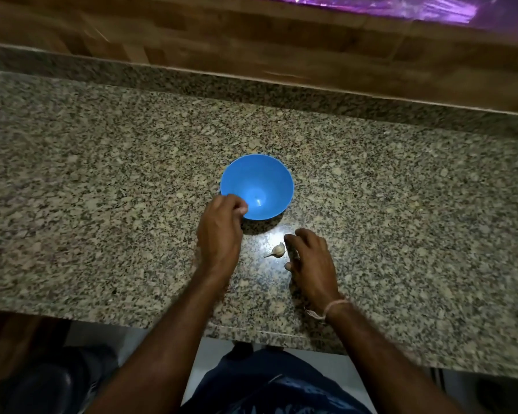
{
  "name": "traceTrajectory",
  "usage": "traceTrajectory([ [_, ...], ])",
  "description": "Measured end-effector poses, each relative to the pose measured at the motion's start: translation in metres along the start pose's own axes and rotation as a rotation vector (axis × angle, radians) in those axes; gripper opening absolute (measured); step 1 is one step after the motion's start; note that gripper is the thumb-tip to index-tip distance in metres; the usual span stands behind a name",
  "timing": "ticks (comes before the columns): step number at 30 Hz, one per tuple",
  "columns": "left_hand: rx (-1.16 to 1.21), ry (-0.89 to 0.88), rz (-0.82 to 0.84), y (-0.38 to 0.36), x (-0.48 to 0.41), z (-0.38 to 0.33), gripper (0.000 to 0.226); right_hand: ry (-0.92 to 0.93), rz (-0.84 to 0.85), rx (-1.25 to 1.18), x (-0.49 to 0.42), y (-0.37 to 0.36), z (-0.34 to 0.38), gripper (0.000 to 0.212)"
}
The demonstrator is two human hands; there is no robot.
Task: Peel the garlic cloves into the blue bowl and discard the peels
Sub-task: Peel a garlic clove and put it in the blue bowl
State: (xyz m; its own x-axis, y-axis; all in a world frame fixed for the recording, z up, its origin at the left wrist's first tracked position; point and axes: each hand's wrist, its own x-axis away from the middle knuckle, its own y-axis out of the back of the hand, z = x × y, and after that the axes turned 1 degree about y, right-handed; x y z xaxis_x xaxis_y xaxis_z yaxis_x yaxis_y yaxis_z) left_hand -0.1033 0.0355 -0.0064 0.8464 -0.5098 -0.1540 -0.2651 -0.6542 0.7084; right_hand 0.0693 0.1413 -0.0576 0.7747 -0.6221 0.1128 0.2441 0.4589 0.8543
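A blue bowl (263,177) stands on the speckled granite counter (102,180), and nothing shows inside it. My left hand (220,231) rests at the bowl's near-left rim, fingers curled against the edge. I cannot tell whether it grips the rim or only touches it. An unpeeled garlic clove (278,250) with a thin tail lies on the counter just in front of the bowl. My right hand (311,261) hovers right beside the clove, fingers spread and bent around it, holding nothing.
The counter's front edge (251,333) runs close to my body. A raised granite strip and a wooden wall (251,40) stand behind the counter. A purple-lit surface (401,7) is at the top right. A dark rounded object (42,383) sits below on the left.
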Motion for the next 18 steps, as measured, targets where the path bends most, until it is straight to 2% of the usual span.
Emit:
traceTrajectory([
  [4, -0.082, -0.062, 0.024, -0.014, -0.037, -0.012, 0.002, 0.001, -0.012, -0.004, 0.000, -0.002, 0.000, 0.066],
  [8, -0.123, -0.064, -0.010, -0.011, -0.046, -0.006, 0.014, -0.014, -0.004, -0.033, 0.002, -0.002, -0.003, 0.064],
  [11, -0.040, -0.137, -0.042, 0.002, -0.018, -0.004, 0.006, -0.026, -0.038, -0.142, 0.008, -0.004, -0.003, 0.062],
  [14, 0.094, -0.104, 0.161, -0.006, 0.035, 0.005, 0.006, -0.053, -0.098, -0.308, 0.011, -0.008, -0.003, 0.049],
  [18, 0.064, 0.049, 0.420, -0.042, 0.060, 0.011, 0.026, -0.048, -0.146, -0.468, 0.007, -0.015, 0.008, 0.027],
])
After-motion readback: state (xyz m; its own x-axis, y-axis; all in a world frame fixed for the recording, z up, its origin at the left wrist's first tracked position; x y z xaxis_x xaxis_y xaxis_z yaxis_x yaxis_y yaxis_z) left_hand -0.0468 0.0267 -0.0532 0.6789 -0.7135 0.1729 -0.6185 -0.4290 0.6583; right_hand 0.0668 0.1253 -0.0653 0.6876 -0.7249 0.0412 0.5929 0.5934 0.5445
